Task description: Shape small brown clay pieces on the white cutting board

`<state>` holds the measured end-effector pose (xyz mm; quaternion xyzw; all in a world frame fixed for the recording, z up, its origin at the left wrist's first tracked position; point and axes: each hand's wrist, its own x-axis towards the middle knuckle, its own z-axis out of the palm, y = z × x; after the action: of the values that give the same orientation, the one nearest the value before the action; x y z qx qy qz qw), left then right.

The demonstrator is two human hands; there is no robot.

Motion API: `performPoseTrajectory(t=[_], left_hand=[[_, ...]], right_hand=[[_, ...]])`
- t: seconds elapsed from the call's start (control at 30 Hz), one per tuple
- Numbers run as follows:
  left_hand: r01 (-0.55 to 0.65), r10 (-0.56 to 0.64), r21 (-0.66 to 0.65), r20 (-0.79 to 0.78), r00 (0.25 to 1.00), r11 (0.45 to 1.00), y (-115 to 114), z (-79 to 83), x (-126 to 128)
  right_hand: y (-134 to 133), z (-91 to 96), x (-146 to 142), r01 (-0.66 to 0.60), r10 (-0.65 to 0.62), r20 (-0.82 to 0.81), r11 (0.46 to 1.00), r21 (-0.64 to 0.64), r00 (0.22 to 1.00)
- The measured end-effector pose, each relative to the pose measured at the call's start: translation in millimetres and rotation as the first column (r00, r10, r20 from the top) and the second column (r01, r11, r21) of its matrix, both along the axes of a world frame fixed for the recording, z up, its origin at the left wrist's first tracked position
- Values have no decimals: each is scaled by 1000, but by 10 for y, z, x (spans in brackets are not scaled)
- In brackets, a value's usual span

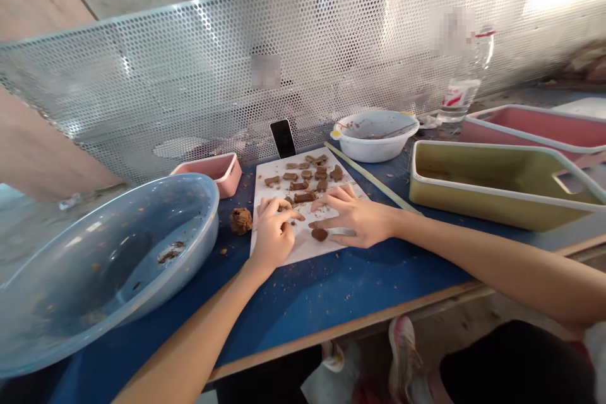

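Observation:
Near the front of a white sheet (303, 257) lies a small rounded brown clay-like piece (319, 235). My right hand (353, 218) reaches over it from the right with fingers spread and palm down; the fingertips are around the piece, and nothing is gripped. At the sheet's left side, my left hand (274, 233) has its index finger stretched to the right and the other fingers loosely bent. It partly covers another brown bit. Behind both hands, several small shaped brown pieces (304, 197) are laid out in loose rows. A rough brown lump (241, 221) sits just left of the sheet.
A large blue basin (189, 265) takes up the left, beside a small pink bin (230, 177). A phone (283, 139) leans on the perforated metal screen (213, 76). To the right are a white basin (374, 148), pale strip (372, 178), olive bin (478, 192) and bottle (459, 98).

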<state>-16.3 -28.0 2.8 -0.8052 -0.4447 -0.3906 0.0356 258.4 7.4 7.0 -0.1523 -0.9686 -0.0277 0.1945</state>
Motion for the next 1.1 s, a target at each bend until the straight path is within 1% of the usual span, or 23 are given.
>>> performPoseTrajectory(t=[0.2, 0.3, 0.43, 0.63, 0.73, 0.83, 0.9, 1.0, 1.1], left_hand=[[7, -7, -10, -7, 1000, 1000, -4, -2, 8], [4, -4, -15, -1, 1000, 1000, -8, -1, 14], [1, -1, -21, 16, 1000, 1000, -3, -8, 13], [14, -14, -31, 8, 1000, 999, -8, -19, 18], [12, -12, -28, -5, 1000, 1000, -8, -21, 21], [23, -23, -5, -2, 1000, 1000, 0, -26, 15], [20, -20, 0, 0, 1000, 1000, 6, -32, 9], [22, -22, -5, 1, 1000, 1000, 8, -40, 2], [31, -31, -7, -1, 1000, 1000, 8, -44, -1]], right_hand=[[-17, -33, -39, -15, 20, 63, 997, -71, 998], [-5, -57, -38, -33, 36, 59, 998, -56, 998], [25, -65, -19, -2, 3, 18, 999, -44, 1000], [2, -49, -35, 17, -10, 73, 996, -90, 997], [0, -59, -39, 22, -17, 80, 998, -61, 997], [17, -62, -21, 12, -11, 45, 1000, -6, 999], [29, -49, -3, 6, -6, 5, 1000, 7, 1000], [36, -20, 16, -32, 32, -29, 999, -4, 999], [34, -16, 14, -81, 79, -31, 996, -44, 996]])
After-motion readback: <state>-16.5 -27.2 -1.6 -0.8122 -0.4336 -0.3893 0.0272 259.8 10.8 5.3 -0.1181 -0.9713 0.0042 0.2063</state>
